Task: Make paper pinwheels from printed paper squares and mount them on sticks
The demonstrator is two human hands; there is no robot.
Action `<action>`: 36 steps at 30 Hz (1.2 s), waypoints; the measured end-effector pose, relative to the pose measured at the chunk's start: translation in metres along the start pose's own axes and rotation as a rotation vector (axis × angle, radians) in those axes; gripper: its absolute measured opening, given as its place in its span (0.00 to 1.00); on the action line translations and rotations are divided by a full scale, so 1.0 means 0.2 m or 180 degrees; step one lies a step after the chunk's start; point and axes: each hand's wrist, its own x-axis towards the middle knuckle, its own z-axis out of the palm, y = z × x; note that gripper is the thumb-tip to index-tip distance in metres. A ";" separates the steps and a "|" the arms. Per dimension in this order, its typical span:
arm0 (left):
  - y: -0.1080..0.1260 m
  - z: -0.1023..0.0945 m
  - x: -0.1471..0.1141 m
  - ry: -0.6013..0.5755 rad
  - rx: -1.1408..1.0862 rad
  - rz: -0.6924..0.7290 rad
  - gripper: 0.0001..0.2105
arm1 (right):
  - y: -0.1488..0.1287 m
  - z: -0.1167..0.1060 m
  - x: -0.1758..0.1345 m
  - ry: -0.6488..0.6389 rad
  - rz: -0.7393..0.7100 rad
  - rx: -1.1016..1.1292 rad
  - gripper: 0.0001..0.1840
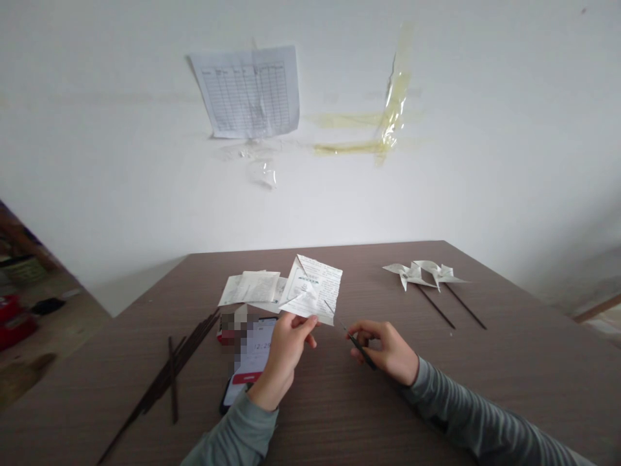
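Note:
My left hand (290, 346) pinches the lower edge of a square sheet of printed paper (315, 285) between thumb and fingers, holding it up off the table. Slits run inward from its upper left and lower left corners. In my right hand (385, 349) is a pair of scissors (361, 349) with dark handles; the fingers wrap round them. Their thin blades reach the paper's lower right corner, and one blade lies across its face. Behind the held sheet, a stack of paper squares (252, 287) lies on the table.
Two paper pinwheels (411, 275) on dark sticks lie at the back right of the brown table (339, 414). Several dark sticks (179, 356) are bundled at the left. A phone (255, 349) showing a timer lies beside my left wrist. Behind stands a white wall (339, 200).

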 end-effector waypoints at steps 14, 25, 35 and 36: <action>0.00 0.02 -0.04 -0.0523 0.0572 -0.0354 0.12 | 0.07 -0.01 0.03 0.0531 -0.0125 -0.1661 0.23; -0.04 -0.04 -0.05 0.0166 0.2281 0.0528 0.18 | 0.08 -0.02 0.05 0.0489 0.0140 -0.1768 0.21; -0.11 -0.06 -0.02 -0.0510 0.3563 0.1319 0.19 | 0.12 -0.05 0.06 0.0550 0.0150 -0.1556 0.23; -0.11 -0.05 -0.03 -0.0628 0.3633 0.1262 0.20 | 0.12 -0.05 0.06 0.0542 0.0149 -0.1557 0.24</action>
